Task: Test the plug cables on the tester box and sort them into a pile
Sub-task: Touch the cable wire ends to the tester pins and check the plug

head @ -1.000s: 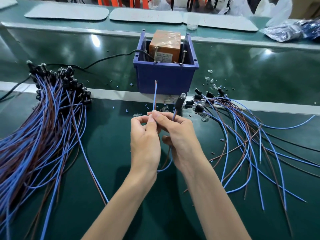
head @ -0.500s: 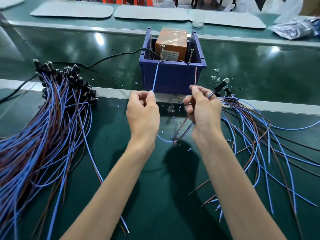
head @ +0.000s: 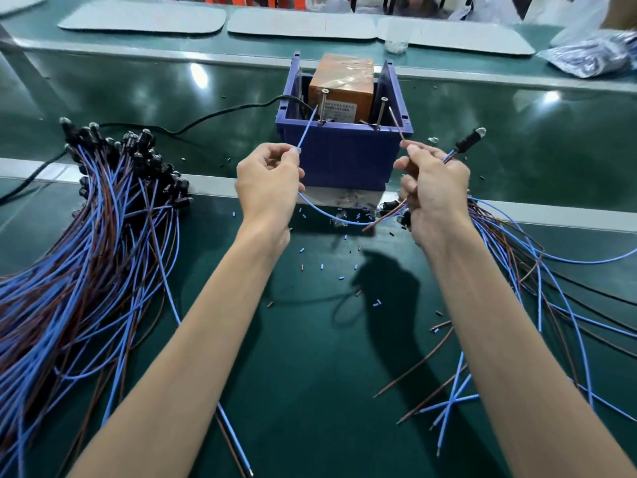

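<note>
The tester box (head: 341,82) is an orange block inside a blue bin (head: 339,151), with two upright metal screws on its front edge. My left hand (head: 269,181) pinches the blue wire (head: 307,127), whose tip reaches the left screw (head: 323,106). My right hand (head: 432,188) pinches the brown wire (head: 395,124), its tip close to the right screw (head: 382,112). The same cable's black plug (head: 470,141) sticks out up and right from my right hand. The two wires sag in a loop between my hands.
A large pile of blue and brown plug cables (head: 86,243) lies at the left. A looser spread of cables (head: 537,270) lies at the right. A black power cord (head: 213,115) runs left from the bin. Small insulation scraps (head: 322,267) dot the green mat.
My hands have moved apart and up toward the box. The blue and brown wire ends, held together a second ago, now sit at the two screws.
</note>
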`<state>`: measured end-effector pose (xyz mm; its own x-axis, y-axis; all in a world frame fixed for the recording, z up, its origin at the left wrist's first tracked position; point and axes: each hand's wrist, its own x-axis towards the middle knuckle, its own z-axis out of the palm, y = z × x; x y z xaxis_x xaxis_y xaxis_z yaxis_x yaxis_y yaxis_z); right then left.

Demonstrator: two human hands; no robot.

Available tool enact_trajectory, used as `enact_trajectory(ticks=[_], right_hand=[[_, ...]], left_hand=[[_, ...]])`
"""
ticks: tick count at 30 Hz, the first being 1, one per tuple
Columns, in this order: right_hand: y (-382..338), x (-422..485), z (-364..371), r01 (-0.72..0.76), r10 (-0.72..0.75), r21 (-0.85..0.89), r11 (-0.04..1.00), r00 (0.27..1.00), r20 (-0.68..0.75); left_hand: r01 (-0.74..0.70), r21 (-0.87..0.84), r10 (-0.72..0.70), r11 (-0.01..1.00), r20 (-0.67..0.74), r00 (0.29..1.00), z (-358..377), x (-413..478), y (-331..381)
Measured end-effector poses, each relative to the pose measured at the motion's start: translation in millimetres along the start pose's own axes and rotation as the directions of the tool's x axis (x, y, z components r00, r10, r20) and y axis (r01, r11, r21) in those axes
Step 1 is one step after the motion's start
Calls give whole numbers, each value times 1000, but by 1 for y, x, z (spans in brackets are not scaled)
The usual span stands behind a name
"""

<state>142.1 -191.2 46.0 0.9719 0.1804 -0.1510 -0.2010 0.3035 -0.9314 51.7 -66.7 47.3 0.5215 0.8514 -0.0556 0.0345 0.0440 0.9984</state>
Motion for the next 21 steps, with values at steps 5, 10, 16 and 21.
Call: enact_trajectory(ticks=[5, 10, 16, 21], right_hand=[[2, 2, -4, 9, -7, -38, 999, 999, 54], [3, 1, -6, 22, -16, -56, 998, 994, 106], [5, -1, -8, 14, -5, -74, 997, 993, 122], [4, -4, -8, 21, -11, -69, 997, 990, 141]], left_hand=[[15, 12, -16, 1000, 38, 999, 3, 2, 0], [17, 25, -18, 1000, 55, 998, 2, 1, -1], [3, 29, -5, 1000, 68, 998, -1, -1, 0], [5, 5, -5, 1000, 84, 996, -2, -3, 0]])
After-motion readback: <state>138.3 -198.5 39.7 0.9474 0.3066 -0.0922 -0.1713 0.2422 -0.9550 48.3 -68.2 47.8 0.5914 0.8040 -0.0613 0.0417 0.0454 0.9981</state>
